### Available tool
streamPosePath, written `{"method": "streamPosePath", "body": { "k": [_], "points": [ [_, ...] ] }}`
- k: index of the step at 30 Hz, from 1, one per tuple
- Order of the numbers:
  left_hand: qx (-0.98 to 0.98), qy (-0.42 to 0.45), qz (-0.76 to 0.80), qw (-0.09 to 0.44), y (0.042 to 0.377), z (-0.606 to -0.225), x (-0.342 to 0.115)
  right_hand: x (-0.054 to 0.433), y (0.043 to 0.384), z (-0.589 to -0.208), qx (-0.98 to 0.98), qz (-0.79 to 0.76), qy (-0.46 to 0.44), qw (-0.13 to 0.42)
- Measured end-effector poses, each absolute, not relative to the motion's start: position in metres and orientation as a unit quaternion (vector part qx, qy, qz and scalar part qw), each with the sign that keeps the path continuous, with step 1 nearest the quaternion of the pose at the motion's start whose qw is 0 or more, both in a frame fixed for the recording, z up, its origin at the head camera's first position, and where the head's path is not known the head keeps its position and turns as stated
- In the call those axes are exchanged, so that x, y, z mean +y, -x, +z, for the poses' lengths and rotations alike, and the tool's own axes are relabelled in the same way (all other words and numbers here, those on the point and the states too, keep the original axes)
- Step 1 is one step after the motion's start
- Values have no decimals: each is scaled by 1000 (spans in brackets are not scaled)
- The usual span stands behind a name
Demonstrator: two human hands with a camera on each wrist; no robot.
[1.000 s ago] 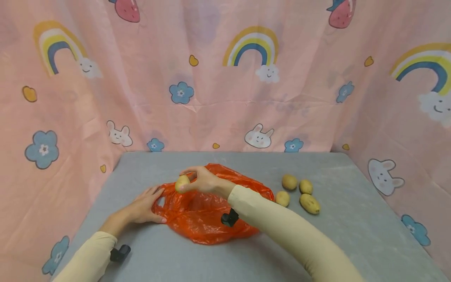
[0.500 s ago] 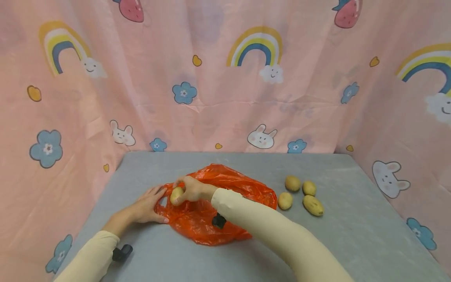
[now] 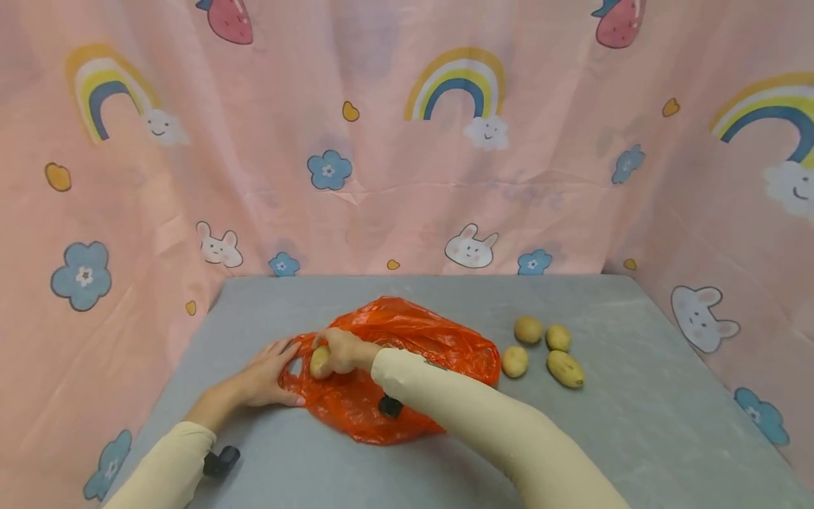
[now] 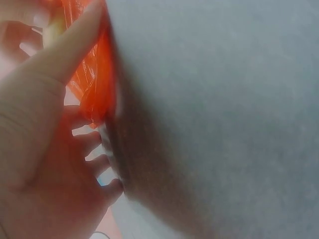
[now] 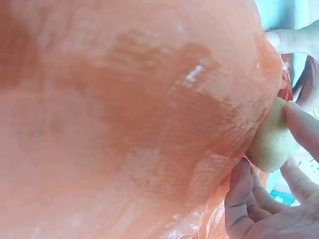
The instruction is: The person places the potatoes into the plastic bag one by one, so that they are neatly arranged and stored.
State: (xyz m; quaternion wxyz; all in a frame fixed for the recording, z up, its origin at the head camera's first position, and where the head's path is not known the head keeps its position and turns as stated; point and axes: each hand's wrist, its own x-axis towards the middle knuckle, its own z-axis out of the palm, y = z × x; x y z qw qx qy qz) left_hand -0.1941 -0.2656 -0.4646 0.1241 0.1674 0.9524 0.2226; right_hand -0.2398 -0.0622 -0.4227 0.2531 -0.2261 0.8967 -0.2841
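Observation:
A crumpled orange-red plastic bag (image 3: 413,322) lies on the grey table. My right hand (image 3: 343,351) holds a yellow potato (image 3: 319,363) between thumb and fingers at the bag's left end, by its opening. In the right wrist view the bag's thin film hides part of this potato (image 5: 271,137). With thumb and fingers spread apart, my left hand (image 3: 263,378) presses on the bag's left edge near its handle loops. The left wrist view shows its thumb (image 4: 65,55) lying straight along the plastic.
Several potatoes rest in a group on the table right of the bag, among them a longer one (image 3: 565,370) and a rounder one (image 3: 515,362). A pink patterned curtain (image 3: 381,212) hangs behind and at both sides of the table (image 3: 636,424).
My right hand has lowered the potato and brought it slightly left, from above the bag down to its left end. The left hand has stayed at the bag's edge.

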Motion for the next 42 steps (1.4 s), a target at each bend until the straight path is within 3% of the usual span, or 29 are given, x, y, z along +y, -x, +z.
{"method": "streamPosePath", "body": {
  "k": [21, 42],
  "points": [
    [953, -158, 231, 118, 191, -464, -268, -49, 236, -412, 893, -309, 203, 257],
    [951, -167, 233, 115, 188, -466, -264, 8, 245, -394, 835, -432, 208, 271]
  ]
}}
